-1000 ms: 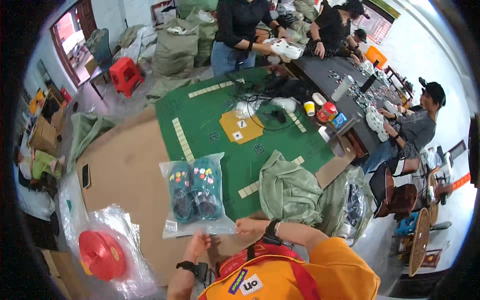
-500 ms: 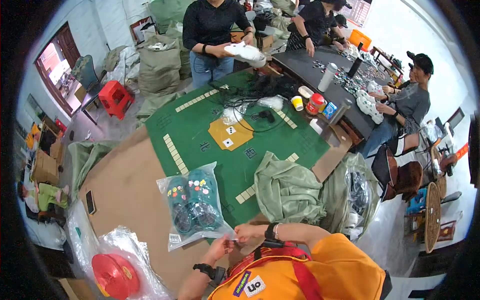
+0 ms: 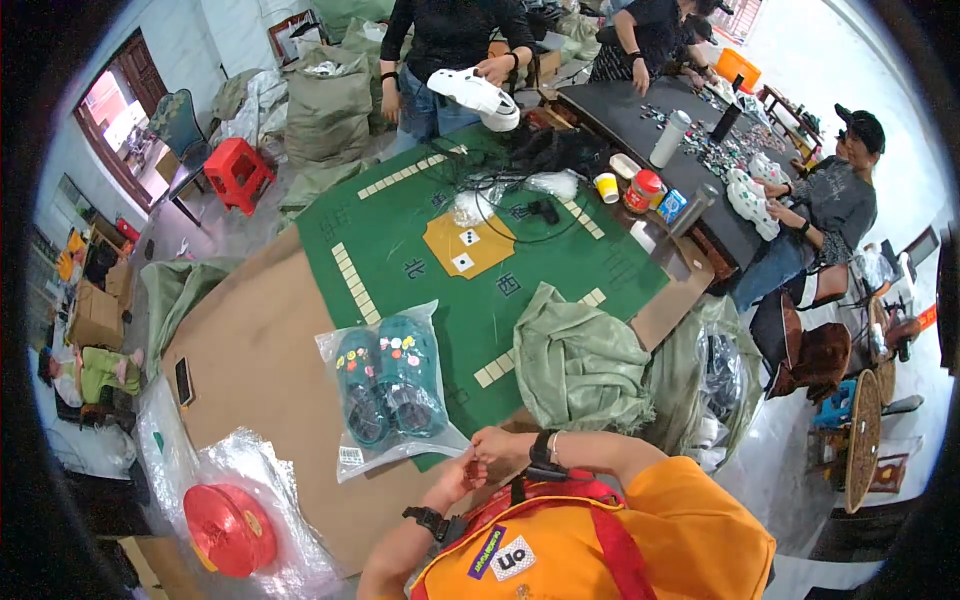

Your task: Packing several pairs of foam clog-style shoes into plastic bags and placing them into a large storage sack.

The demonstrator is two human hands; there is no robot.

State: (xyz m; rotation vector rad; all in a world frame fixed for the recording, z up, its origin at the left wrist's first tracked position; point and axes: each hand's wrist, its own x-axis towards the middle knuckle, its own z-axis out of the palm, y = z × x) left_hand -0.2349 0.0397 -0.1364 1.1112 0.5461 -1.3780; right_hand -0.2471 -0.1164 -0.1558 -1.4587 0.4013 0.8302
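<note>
A clear plastic bag lies at the near edge of a green mat, partly on brown board. Inside it sits a pair of dark green clogs with colourful charms on their tops. The bag's near right corner reaches my two hands, which meet close in front of my body. My left hand is closed with its fingers pressed at that corner. Touching it from the right, my right hand is closed too, on the same edge of the bag. My fingers cover the bit of plastic between them.
Left of me are a phone, a red round bundle and loose clear plastic. A green woven sack lies right of the bag. Across the green mat a person holds a white clog. Others work at a dark table.
My hands have drawn together at the bag's corner, the left one moving slightly up and right. The person opposite has taken one hand off the white clog.
</note>
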